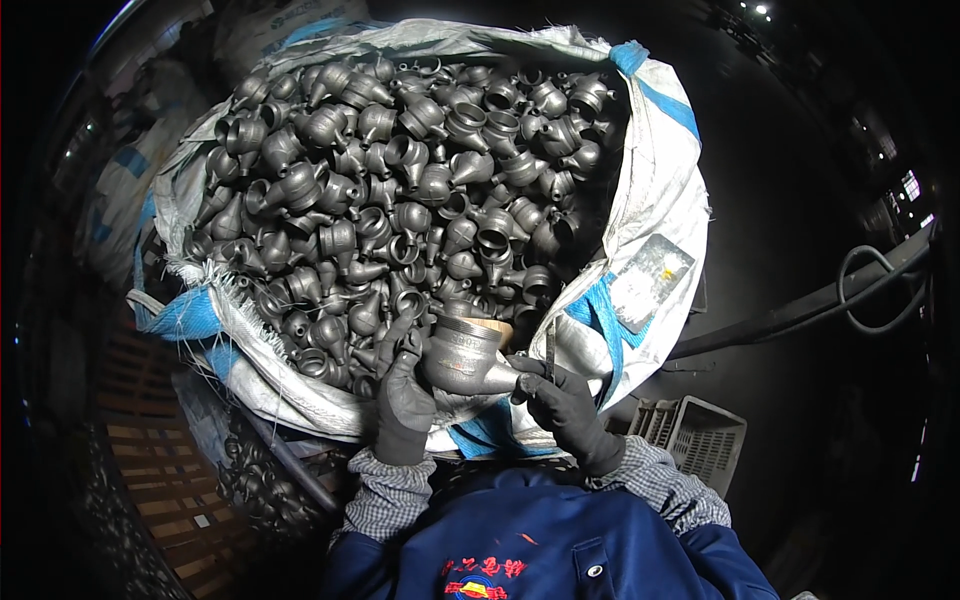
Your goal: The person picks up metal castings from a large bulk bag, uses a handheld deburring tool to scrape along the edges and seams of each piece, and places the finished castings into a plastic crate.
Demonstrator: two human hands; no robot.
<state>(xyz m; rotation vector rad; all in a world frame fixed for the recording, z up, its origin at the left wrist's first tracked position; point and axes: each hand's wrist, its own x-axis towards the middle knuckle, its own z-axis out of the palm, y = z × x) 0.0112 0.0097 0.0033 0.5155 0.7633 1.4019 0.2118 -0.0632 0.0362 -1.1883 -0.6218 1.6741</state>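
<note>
A grey metal casting (462,358), round-bodied with a threaded neck and a tapered spout, is held in front of me above the near edge of a big white sack (672,190). My left hand (405,398), in a dark glove, grips its left side. My right hand (565,405), also gloved, closes on the spout at the right. A thin dark strip (550,350) rises by the right fingers; I cannot make out what it is. Tan material (496,328) shows just behind the neck, mostly hidden. Many similar castings (400,180) are heaped in the sack.
Blue straps (598,310) hang on the sack's near right side. A grey plastic crate (705,440) stands at the lower right. A dark bar (800,315) with a looped cable (880,290) reaches in from the right. Brown slatted boards (165,460) lie at the lower left.
</note>
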